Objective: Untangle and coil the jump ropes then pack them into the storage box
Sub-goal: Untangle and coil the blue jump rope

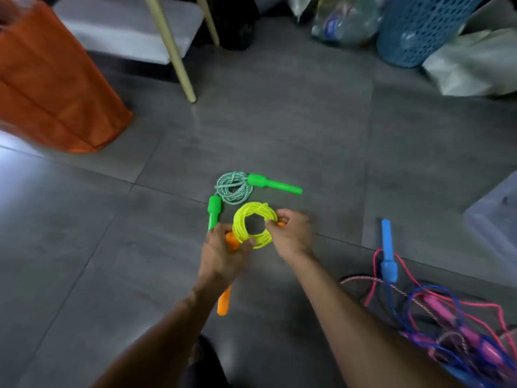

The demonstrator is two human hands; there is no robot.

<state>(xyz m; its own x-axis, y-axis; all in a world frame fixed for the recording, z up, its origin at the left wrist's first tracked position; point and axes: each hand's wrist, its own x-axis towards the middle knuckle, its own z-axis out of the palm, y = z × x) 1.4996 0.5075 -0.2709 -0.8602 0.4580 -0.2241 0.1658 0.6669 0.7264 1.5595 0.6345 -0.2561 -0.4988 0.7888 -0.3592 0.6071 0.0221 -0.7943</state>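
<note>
**Yellow coil in both hands, box off to the right**

You are holding the coiled neon-yellow plastic jump rope (253, 225) low over the grey tiled floor (279, 121), ring facing up at the camera. Your left hand (223, 253) is gripping the coil's near-left edge together with one orange plastic handle (225, 299), whose long axis is running back toward you under the wrist. Your right hand (289, 233) is pinching the coil's right edge; a sliver of orange is showing at those fingertips, probably the second handle, though too little is visible to be sure.

Just beyond the coil, the green-and-white braided rope with bright green handles (235, 189) is lying coiled on the floor, apparently finished.

The relation that matters: the translucent plastic storage box (495, 217) is sitting well apart at the far right edge, so your right hand is the nearer one for carrying the coil over. The coil looks loose; releasing the left hand first could let it spring open.

The tangled heap of pink, blue and braided ropes (447, 326), with a blue handle (388, 253) poking up from it, is waiting near your right forearm, not yet sorted.
</note>
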